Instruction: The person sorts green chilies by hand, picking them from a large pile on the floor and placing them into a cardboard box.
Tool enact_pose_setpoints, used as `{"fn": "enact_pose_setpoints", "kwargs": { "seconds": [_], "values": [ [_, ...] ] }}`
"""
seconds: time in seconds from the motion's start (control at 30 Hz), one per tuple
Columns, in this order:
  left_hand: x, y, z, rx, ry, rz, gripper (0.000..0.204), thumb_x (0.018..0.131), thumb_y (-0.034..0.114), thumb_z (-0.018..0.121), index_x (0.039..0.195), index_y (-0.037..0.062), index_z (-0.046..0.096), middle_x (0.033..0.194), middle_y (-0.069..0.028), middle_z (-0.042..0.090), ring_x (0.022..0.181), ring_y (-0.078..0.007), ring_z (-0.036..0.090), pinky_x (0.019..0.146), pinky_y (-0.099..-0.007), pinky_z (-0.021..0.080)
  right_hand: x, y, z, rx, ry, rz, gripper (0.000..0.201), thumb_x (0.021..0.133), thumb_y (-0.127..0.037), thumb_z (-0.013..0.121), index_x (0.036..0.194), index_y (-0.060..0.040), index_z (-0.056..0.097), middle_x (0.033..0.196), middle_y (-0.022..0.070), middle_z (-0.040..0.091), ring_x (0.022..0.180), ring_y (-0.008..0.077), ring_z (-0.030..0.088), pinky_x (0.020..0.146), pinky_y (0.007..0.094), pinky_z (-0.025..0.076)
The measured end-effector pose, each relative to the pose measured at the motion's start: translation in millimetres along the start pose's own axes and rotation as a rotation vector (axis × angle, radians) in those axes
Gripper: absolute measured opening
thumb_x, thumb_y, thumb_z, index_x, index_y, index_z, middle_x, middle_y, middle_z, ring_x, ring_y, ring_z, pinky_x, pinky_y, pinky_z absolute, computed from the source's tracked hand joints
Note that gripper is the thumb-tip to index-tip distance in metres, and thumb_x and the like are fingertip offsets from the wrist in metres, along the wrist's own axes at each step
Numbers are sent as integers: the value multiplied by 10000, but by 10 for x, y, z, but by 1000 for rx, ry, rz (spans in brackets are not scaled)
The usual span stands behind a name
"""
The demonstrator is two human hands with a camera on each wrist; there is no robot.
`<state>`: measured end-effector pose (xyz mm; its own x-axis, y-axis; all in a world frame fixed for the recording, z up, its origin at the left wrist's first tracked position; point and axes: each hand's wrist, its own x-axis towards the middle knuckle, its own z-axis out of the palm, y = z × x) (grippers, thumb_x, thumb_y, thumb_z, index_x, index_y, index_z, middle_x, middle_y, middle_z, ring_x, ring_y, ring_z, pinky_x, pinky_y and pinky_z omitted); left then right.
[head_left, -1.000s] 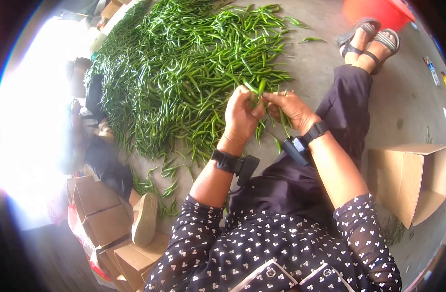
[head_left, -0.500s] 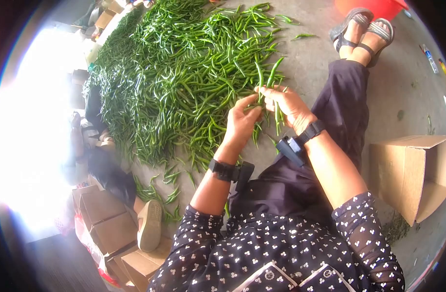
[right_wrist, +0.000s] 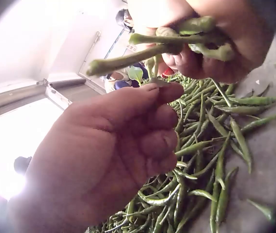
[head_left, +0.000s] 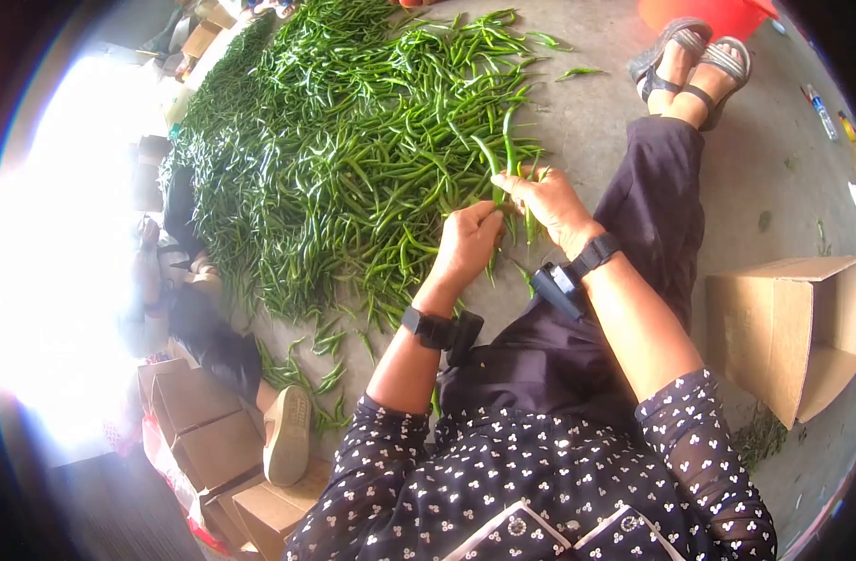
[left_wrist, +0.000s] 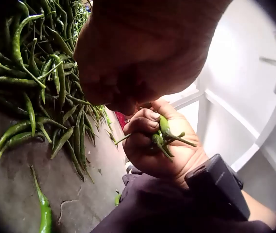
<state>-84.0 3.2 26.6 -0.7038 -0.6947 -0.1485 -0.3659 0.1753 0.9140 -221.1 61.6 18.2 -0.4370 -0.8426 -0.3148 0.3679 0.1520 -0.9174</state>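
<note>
Above the near edge of a heap of green peppers (head_left: 353, 150), the right hand (head_left: 554, 206) grips several peppers (head_left: 509, 145); two point up past its fingers. In the left wrist view, their stems (left_wrist: 181, 140) stick out of the right hand's (left_wrist: 152, 145) curled fingers. Just beside it, the left hand (head_left: 465, 245) has its thumb and index finger together. The right wrist view shows the left hand (right_wrist: 109, 141) pinching a small green piece with a leaf (right_wrist: 136, 74) by the stems in the right hand (right_wrist: 235, 48).
An open cardboard box (head_left: 760, 341) lies at the right, more cardboard (head_left: 199, 421) at the lower left near another person's shoe (head_left: 287, 435). A red basin (head_left: 708, 14) is at the top right. The wearer's legs (head_left: 657, 187) stretch across the grey floor.
The left hand was against the peppers, moved down slightly and its thumb and index finger came closer together. The right hand holds peppers throughout; their tips now tilt further left.
</note>
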Motion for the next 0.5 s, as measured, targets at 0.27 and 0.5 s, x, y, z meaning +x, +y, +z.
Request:
{"fn": "enact_pose_setpoints", "kwargs": {
  "seconds": [0.27,0.5],
  "values": [
    [192,-218,-5,25,117,-30,231,827,153,484,718,-23,587,565,-57,531,517,-136,484,499,-300,398,-45,7,69,-212,-128,-227,147,787,-148,668,858,-20,675,734,3,632,666,58,536,601,220,435],
    [410,-63,180,-873,139,-294,177,813,60,471,696,-3,588,600,-5,472,488,-83,399,413,-247,306,9,33,47,-106,-27,-271,135,790,-127,672,885,-31,683,767,-13,644,690,50,543,629,217,450]
  ]
}}
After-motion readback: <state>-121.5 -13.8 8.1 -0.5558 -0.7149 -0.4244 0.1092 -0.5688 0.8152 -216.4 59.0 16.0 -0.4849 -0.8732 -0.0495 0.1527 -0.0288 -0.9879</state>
